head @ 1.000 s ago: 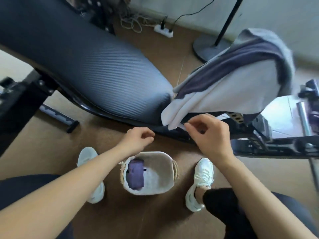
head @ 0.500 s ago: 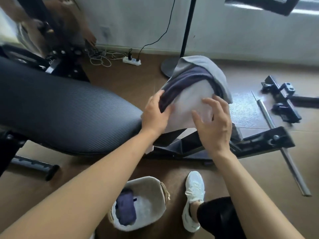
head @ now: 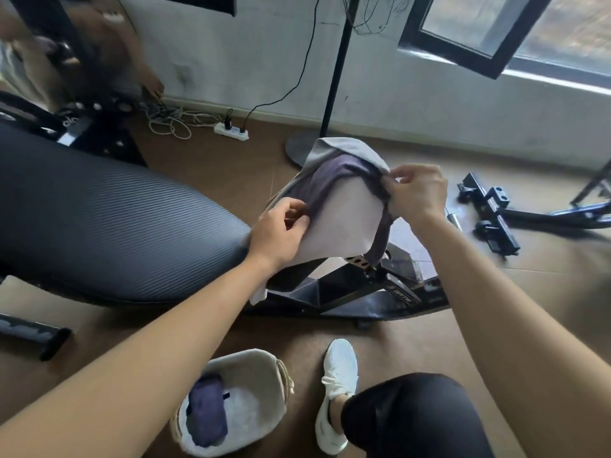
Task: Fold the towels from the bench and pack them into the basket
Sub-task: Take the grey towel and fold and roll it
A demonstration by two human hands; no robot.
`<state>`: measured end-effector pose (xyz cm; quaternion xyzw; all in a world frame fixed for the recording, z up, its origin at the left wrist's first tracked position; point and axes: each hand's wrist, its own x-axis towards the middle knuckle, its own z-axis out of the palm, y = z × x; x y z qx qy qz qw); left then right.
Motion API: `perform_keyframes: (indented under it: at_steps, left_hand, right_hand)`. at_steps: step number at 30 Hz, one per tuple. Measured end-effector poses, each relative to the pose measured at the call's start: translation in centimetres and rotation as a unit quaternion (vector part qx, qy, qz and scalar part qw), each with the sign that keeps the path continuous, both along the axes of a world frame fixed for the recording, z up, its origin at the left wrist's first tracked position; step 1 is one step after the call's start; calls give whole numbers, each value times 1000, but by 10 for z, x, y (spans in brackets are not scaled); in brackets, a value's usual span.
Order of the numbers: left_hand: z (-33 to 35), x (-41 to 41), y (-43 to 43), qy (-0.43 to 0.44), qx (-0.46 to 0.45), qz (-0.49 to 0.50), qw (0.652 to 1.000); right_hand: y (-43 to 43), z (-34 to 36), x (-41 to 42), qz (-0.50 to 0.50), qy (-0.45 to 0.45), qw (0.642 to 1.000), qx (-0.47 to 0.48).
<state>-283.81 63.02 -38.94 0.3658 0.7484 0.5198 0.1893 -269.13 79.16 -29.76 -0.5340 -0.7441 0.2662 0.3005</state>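
Bench (head: 99, 226): long padded seat, bare on the near stretch. Three towels hang over its far end: grey towel (head: 347, 148) lowest, purple towel (head: 327, 183) over it, white towel (head: 344, 223) on top. None is folded yet.

Basket (head: 264, 368): on the floor by the feet, holding a folded dark towel (head: 206, 414) on something white. Roughly part-packed.

Left hand (head: 281, 233) and right hand (head: 418, 193): each pinches cloth at an opposite edge of the stack; which layer is unclear. Likely starting the next towel.

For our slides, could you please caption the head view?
Left hand and right hand pinch the dark purple towel draped between a white towel and a grey towel.
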Motion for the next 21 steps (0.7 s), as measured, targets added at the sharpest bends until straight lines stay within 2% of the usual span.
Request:
perform_keyframes:
  at_steps: [4,7,9,12,16,21]
  left_hand:
    - [7,5,2,-19,-55,-110,992]
    - [12,4,-6,-48,-88,-145,984]
    - [15,4,-17,-65,-82,-142,984]
    - [24,0,-40,-70,-6,-75,995]
    - [45,-16,-68,-4,99,47,994]
    - [65,-35,-89,19,118,16,993]
  right_hand:
    - [6,34,2,-8,106,994,-38]
    - [4,68,-9,56,200,975,-81]
    - [-4,90,-21,115,225,964,-77]
    - [-19,116,-43,214,218,951,-38]
    - [-51,121,-62,335,151,930,4]
    - [-102,109,-69,400,99,911,-13]
